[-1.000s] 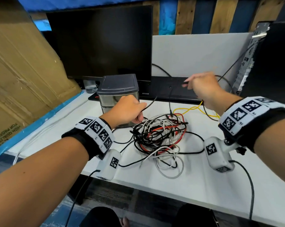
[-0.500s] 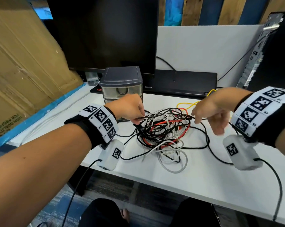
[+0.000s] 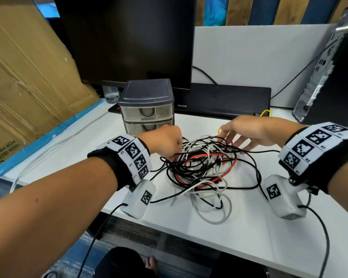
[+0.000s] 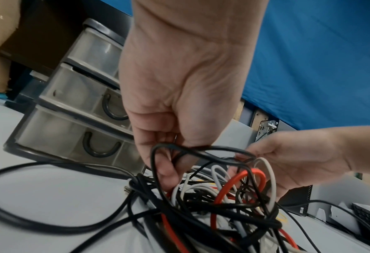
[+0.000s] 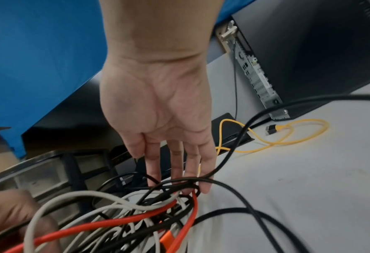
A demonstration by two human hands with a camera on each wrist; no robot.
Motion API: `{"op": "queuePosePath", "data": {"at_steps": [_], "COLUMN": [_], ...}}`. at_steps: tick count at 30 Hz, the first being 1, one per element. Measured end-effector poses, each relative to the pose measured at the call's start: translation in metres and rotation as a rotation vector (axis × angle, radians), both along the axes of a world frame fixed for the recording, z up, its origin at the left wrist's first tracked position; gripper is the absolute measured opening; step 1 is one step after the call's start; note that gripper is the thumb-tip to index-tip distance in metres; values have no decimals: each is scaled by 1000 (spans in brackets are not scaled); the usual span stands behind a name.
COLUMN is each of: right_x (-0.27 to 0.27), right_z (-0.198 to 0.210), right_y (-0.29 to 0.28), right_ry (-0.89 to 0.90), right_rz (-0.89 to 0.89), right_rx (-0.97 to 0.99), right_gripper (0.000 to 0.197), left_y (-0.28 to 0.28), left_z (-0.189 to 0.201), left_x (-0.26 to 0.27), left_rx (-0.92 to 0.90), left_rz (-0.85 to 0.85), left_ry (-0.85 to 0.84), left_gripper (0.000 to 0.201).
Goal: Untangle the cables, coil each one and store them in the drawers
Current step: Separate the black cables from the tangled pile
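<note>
A white desk [image 3: 249,233] carries a dark monitor [image 3: 125,37] at the back, cardboard [image 3: 24,77] leaning left, a computer tower [image 3: 329,77] right; the cable tangle [image 3: 201,169] lies mid-desk, before the closed drawers [image 3: 147,115]; bare desk reaches the near edge; the left hand [image 3: 165,143] pinches a black cable [image 4: 179,150]; the right hand [image 5: 158,111], fingers straight, touches the tangle.

Bright, even overhead light, soft shadows; wide-angle bending at the edges, and both wrist views smear with motion blur.
</note>
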State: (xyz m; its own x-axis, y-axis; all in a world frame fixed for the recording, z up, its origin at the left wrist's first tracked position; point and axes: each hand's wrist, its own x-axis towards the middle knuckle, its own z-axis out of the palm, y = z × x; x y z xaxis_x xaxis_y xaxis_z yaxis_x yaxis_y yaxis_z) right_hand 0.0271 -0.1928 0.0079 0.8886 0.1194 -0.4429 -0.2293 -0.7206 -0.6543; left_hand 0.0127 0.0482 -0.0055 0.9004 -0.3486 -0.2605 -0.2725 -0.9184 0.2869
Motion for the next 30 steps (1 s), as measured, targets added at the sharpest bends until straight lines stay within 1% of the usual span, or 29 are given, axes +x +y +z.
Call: {"op": "queuePosePath", "data": {"at_steps": [1, 4, 5, 8, 10, 12, 14, 16, 19, 21, 23, 25, 27, 28, 29, 30], "right_x": [1, 6, 7, 12, 14, 16, 17, 15, 17, 16, 15, 11, 7, 5, 1, -3], "right_z": [0, -5, -7, -8, -7, -8, -9, -8, -10, -13, -14, -7, 8, 17, 27, 36], "right_y": [-1, 3, 6, 11, 13, 14, 16, 19, 20, 26, 32, 37, 41, 41, 43, 43], "right_ry": [12, 38, 44, 51, 43, 41, 23, 2, -21, -58, -115, -161, -254, -317, -361, -361], "right_rz": [11, 103, 125, 172, 198, 239, 272, 285, 332, 405, 493, 514, 466, 418, 358, 304], "right_rx": [1, -85, -105, -152, -198, -261, -321, -354, -421, -543, -675, -726, -652, -543, -385, -203], "right_gripper": [34, 20, 19, 20, 19, 16, 21, 28, 32, 32, 33, 40, 41, 40, 40, 40], "left_y": [-1, -6, -6, -5, 0, 5, 9, 10, 6, 3, 1, 0, 0, 0, 2, 3], "left_z": [-1, -4, -4, -5, -1, 11, 29, 45, 56, 59, 65, 74, 82, 85, 88, 89], "left_x": [2, 7, 7, 9, 10, 12, 13, 12, 5, 1, -1, -3, -5, -6, -7, -9], "left_rx": [-14, -82, -106, -154, -138, -104, -107, -177, -315, -437, -575, -658, -718, -747, -758, -745], "left_rz": [-2, 30, 41, 26, -2, -18, -6, 21, 95, 173, 269, 318, 337, 347, 349, 335], "left_ry": [9, 12, 7, 49, 74, 30, -40, -66, -82, -145, -223, -263, -282, -276, -276, -286], "left_gripper": [35, 14, 12, 13, 15, 17, 20, 22, 26, 28, 26, 21, 21, 23, 24, 23]}}
